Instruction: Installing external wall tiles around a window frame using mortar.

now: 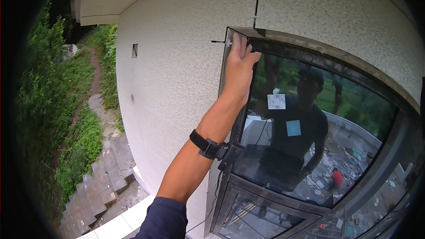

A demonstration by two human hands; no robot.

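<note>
My left hand (241, 64) reaches up to the upper left corner of a dark window frame (310, 48), its fingers extended against the recessed edge. Just left of the fingertips, a small white plastic piece (229, 43) with a thin dark strip sits at the wall edge. A black strap with a mount (207, 148) circles my left forearm. The glass pane (354, 124) below the hand carries a white printed label (276, 102) and a light blue square (293, 128), and reflects a person in dark clothing. My right hand is out of view.
Speckled cream wall (168, 71) surrounds the window, with a small square hole (135, 50) and an overhang (97, 0) above. At left, concrete steps (106, 186) and a dirt path (94, 71) run through greenery, beside a white tiled ledge (108, 228). Rubble and red clothing show in the glass.
</note>
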